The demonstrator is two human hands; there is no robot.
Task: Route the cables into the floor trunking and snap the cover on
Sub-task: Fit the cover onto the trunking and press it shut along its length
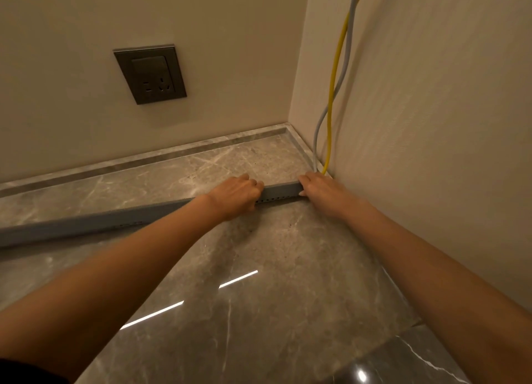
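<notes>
Both sets of fingers curl over the grey trunking (280, 192): the left hand (236, 193) and right hand (322, 188) grip its right end, near the corner. The yellow cable (329, 142) and grey cable (316, 136) drop down the right wall (431, 124) behind the right hand. Pressing now could pinch a cable at the edge, or skid the trunking across the polished floor (259, 268).
</notes>
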